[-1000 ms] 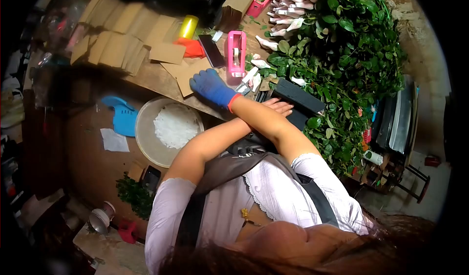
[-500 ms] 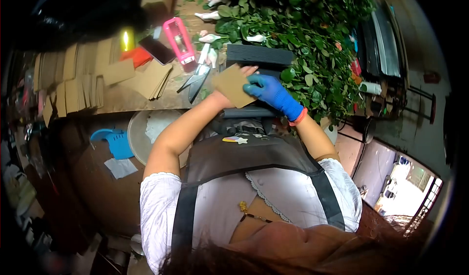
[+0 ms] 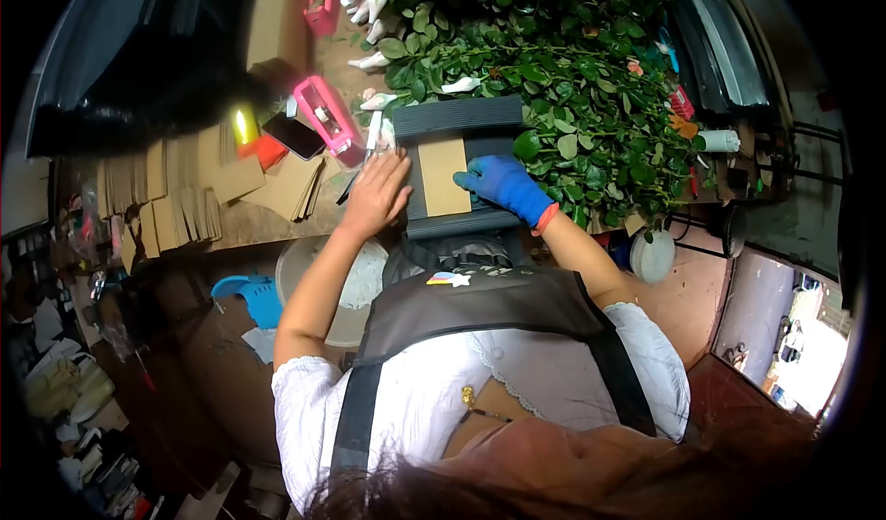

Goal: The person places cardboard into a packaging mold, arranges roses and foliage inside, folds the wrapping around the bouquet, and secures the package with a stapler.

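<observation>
A rectangular brown cardboard piece (image 3: pixel 445 174) lies flat on a black stand with ribbed bars (image 3: pixel 457 116) at its far and near ends. My right hand (image 3: pixel 506 186), in a blue glove, meets the cardboard's right edge with its fingers closed together there. My left hand (image 3: pixel 377 188) is bare and rests flat at the left side of the stand, fingers stretched out. Scissors (image 3: pixel 349 186) lie partly hidden beside my left hand. Just beyond them stands a pink tape dispenser (image 3: pixel 329 121).
Leafy green stems (image 3: pixel 572 86) with white-wrapped heads (image 3: pixel 369 61) cover the table's far right. Leftward lie cardboard stacks (image 3: pixel 171 188), a phone (image 3: pixel 293 138) and a yellow roll (image 3: pixel 245 125). Black plastic (image 3: pixel 138 68) hangs at upper left. Under the table edge is a blue plastic item (image 3: pixel 258 298).
The cardboard piece, held up and tilted before, now lies flat on the stand. My left hand has moved left, off the cardboard, while my right hand stays at its right edge.
</observation>
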Demonstrator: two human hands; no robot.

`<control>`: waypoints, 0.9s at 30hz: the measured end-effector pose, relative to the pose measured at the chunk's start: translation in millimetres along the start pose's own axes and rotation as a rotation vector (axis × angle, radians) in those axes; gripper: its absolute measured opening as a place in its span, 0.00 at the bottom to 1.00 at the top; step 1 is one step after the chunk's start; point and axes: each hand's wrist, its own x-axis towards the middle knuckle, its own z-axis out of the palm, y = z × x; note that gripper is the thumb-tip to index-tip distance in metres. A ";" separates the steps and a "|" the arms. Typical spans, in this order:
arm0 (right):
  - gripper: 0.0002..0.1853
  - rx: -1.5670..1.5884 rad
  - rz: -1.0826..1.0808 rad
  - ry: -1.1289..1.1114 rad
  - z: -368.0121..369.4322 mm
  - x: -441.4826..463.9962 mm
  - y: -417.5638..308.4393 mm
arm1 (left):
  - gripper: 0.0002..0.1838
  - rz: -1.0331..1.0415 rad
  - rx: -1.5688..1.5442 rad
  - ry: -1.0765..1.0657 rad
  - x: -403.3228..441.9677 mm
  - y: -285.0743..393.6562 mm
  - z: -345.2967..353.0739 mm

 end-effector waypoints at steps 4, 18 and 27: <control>0.29 -0.161 -0.027 0.035 -0.4 -1.7 -10.0 | 0.16 0.130 -0.130 0.013 32.1 28.2 -11.9; 0.14 -0.164 0.066 0.660 -141.2 64.9 107.4 | 0.07 -0.114 -0.141 -0.148 36.0 56.1 -6.0; 0.19 -0.841 0.120 0.527 -188.8 110.5 109.1 | 0.07 -0.153 -0.129 -0.148 32.4 53.8 0.0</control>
